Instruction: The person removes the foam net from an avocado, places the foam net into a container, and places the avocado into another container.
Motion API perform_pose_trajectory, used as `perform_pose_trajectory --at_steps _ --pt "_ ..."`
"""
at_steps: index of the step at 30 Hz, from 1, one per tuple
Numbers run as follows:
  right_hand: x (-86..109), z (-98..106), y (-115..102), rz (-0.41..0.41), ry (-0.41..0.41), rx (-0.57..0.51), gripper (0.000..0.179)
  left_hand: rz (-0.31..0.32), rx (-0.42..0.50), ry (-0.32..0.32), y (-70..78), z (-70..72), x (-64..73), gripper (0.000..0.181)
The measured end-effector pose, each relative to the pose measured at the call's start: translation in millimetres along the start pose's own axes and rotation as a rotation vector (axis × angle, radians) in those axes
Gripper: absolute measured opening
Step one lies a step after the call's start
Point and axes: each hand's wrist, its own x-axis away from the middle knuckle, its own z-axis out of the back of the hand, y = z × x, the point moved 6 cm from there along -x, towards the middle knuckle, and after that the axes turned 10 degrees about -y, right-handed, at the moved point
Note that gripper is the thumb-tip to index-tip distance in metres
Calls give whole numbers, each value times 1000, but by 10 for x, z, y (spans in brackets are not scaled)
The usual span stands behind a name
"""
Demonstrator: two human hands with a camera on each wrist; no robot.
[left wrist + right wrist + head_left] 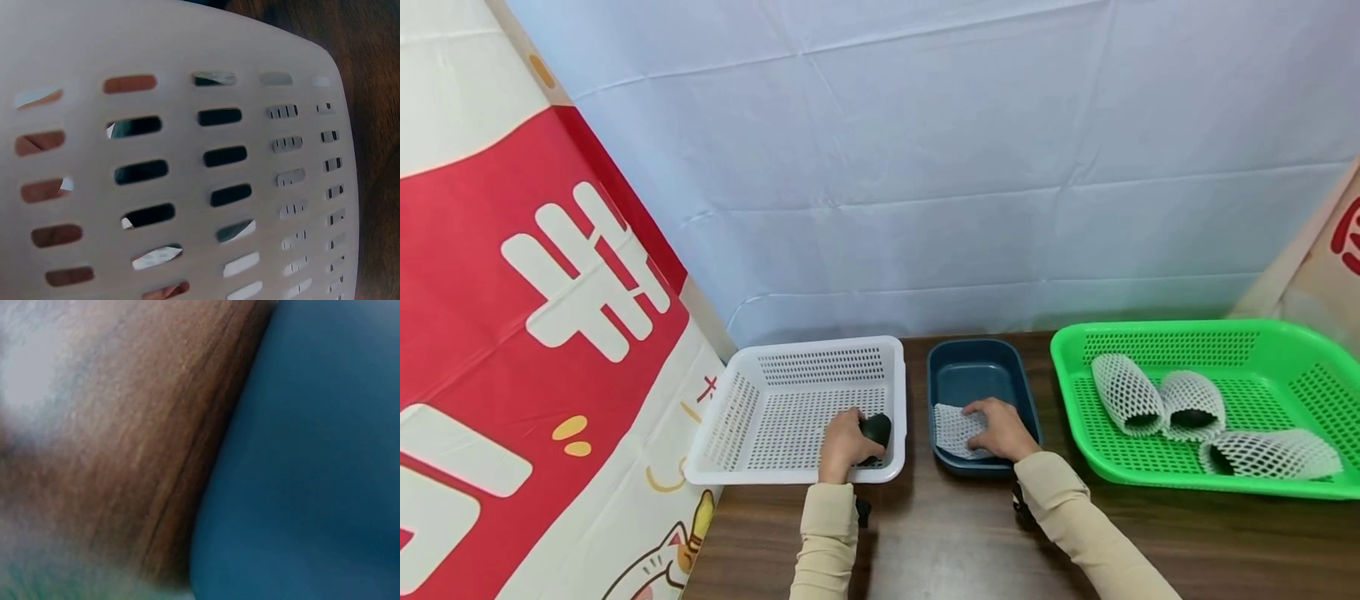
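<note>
At the near right corner of the white basket [745, 477], my left hand [844, 442] grips a dark green-black, rounded object [876, 429], thumb and fingers on either side of it. Through the slots of the basket wall [181, 144], the left wrist view shows bits of the hand and the dark object. My right hand [1003, 429] reaches into the blue tray [934, 367]. Its thumb and fingers are spread apart over a white foam net sleeve [953, 429], touching it. Only the tray's outer side [300, 450] shows in the right wrist view.
To the right stands a green basket [1067, 400] with dark objects in foam nets [1123, 392] lying in it. All three containers are on a brown wooden table [940, 542]. A pale cloth [925, 167] hangs behind, and a printed red-and-white cloth [512, 292] at left.
</note>
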Motion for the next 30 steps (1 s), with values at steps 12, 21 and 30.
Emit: perform_pose_trajectory --at_steps 12,21,30 --pt "-68 -63 42 -75 -44 41 47 41 -52 -79 -17 -64 -16 54" --pt "-74 -105 66 -78 -58 54 46 41 -31 -126 -39 -103 -6 53" --pt "-75 -78 52 -73 -56 69 46 24 -11 -141 3 -39 31 63"
